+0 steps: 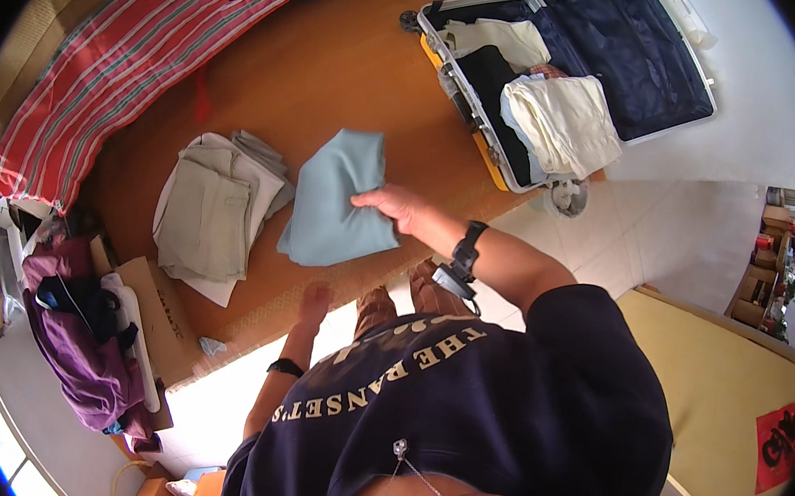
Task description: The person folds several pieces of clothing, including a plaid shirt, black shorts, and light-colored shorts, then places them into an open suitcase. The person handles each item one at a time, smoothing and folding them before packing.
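My right hand [391,207] grips the edge of a folded light blue cloth [336,205], thumb on top, above a brown surface with a patterned border [289,309]. My left hand [315,301] is blurred near the front edge, below the cloth and apart from it; its fingers cannot be made out. To the left of the blue cloth lies a stack of folded beige and white garments [208,217]. At the upper right an open suitcase [478,137] with a dark lining holds folded cream garments [563,124], a black garment [495,77] and other clothes.
A red striped cloth [147,69] covers the far left side. Purple clothing [77,359] and a cardboard box [154,317] are at the lower left. Below the suitcase's near corner is a small bin [566,197]. A yellow panel [697,367] stands at the right.
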### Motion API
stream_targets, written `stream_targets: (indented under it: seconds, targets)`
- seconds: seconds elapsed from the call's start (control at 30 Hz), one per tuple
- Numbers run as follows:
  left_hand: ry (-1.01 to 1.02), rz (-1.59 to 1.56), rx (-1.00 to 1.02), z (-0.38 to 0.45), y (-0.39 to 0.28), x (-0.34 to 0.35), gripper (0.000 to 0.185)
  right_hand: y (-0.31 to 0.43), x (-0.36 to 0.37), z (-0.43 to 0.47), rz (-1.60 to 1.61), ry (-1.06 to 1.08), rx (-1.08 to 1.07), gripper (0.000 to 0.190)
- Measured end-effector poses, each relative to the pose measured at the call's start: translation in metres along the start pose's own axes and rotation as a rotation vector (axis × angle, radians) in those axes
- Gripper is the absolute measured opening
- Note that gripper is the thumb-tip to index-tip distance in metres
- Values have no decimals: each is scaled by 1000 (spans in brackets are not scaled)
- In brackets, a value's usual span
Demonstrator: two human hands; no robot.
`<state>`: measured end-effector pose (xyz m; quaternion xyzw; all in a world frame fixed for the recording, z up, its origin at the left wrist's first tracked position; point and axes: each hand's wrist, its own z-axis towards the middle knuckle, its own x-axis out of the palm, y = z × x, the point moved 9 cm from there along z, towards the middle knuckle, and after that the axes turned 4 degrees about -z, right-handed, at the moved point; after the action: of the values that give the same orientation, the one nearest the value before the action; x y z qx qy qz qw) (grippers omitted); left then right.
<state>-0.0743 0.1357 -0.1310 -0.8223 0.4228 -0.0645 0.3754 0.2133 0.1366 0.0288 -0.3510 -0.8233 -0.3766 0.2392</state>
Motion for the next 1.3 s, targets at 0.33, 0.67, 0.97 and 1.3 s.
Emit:
stream_targets:
  seconds: [0.33,0.67,0.97,1.3]
  targets:
    - [121,3,-61,11,-10,-7,30,59,-10,-137,111,-195,-266,48]
    - [70,-12,-59,4,-28,14,11,208,-119,-301,171,-528,-712,41]
    - [53,138,-35,1,-38,53,14,160,-346,-303,364,-705,-565,51]
    - [-284,-47,-59,7,-49,9,17,145,-427,-308,105,-1115,-349,55]
